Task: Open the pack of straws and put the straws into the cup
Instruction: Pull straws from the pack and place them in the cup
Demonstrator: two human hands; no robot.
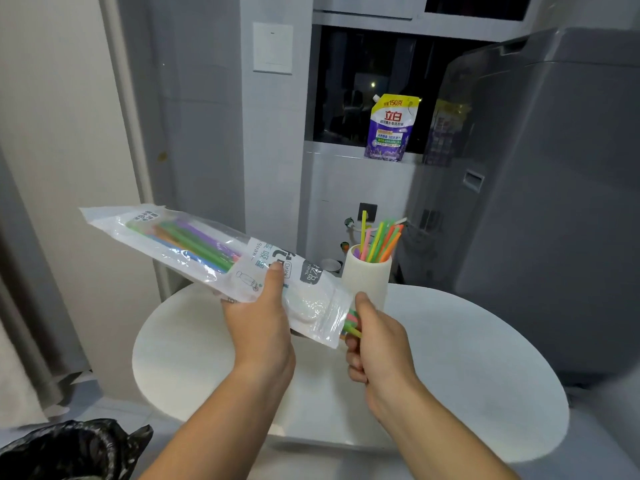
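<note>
Above the round white desk [450, 358]: straw pack [207, 251] slanting, open mouth low toward the cup [367, 278], sealed end high and away, left hand [263, 323] gripping its middle, right hand [377, 344] closed on protruding straws [351, 323].

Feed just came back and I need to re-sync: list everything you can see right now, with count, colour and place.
straw pack: one, clear and white plastic, held tilted above the table, open end toward the right hand.
straws in the pack: several, green, purple, orange, blue; count unclear.
straws being pulled out: a few, green and pink, at the pack's open end.
cup: one, white, upright on the table.
straws in the cup: several, yellow, green, orange, pink, standing up.
table: one, white, round.
detergent pouch: one, purple and yellow, on the window ledge.
bin bag: one, black, lower left.
left hand: holds the pack.
right hand: grips the protruding straws.
</note>
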